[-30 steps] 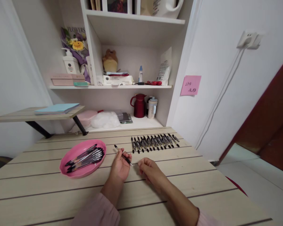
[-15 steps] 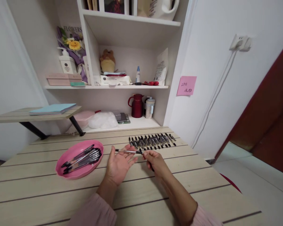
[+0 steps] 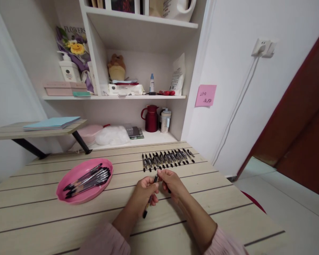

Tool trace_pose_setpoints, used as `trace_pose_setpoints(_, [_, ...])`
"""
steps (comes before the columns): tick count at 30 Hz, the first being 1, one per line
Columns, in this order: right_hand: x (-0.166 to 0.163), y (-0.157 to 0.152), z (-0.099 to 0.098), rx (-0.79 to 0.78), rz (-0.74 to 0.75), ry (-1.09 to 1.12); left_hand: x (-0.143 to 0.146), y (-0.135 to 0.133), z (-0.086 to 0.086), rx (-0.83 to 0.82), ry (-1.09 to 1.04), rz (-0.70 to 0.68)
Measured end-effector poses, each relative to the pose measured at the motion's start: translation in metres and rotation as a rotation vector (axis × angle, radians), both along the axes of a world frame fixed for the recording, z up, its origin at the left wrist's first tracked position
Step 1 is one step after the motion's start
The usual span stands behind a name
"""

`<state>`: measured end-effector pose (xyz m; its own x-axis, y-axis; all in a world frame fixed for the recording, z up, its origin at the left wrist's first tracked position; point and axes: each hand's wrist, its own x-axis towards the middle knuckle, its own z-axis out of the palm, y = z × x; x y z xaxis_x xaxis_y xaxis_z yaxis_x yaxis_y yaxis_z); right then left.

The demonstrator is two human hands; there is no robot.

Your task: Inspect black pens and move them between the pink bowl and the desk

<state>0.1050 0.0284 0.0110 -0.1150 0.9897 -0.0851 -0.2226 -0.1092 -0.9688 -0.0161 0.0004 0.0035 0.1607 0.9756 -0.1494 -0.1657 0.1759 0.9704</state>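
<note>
You have soft, fairly even indoor light, muted rather than bright, with a faint shadow on the pale striped wooden counter (image 3: 223, 198) beside your bare right forearm (image 3: 196, 212). Recesses of the white boxy shelf unit (image 3: 140, 20) look greyer than its front edges. Small glints run along the slim clear-and-black plastic pens (image 3: 89, 180) at left. Wide-angle stretch slants the reddish-brown door (image 3: 303, 152) at far right. Near you, your pink fabric sleeves (image 3: 106, 241) look blurred; fine detail around your fingers (image 3: 164, 174) is soft.

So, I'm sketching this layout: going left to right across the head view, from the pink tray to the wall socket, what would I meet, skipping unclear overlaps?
Pink tray → left hand → right hand → pink sticky note → wall socket.
</note>
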Motion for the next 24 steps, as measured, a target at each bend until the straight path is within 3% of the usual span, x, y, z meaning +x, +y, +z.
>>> trace_pose_setpoints(8, [0.001,0.0,0.0004,0.049,-0.079,-0.079,0.0073,-0.0028,-0.001,0.036,0.097,0.055])
trace_pose_setpoints(24, [0.0029,-0.0013,0.0004,0.022,0.104,0.01,0.0044,-0.0015,-0.0034,-0.005,-0.001,-0.001])
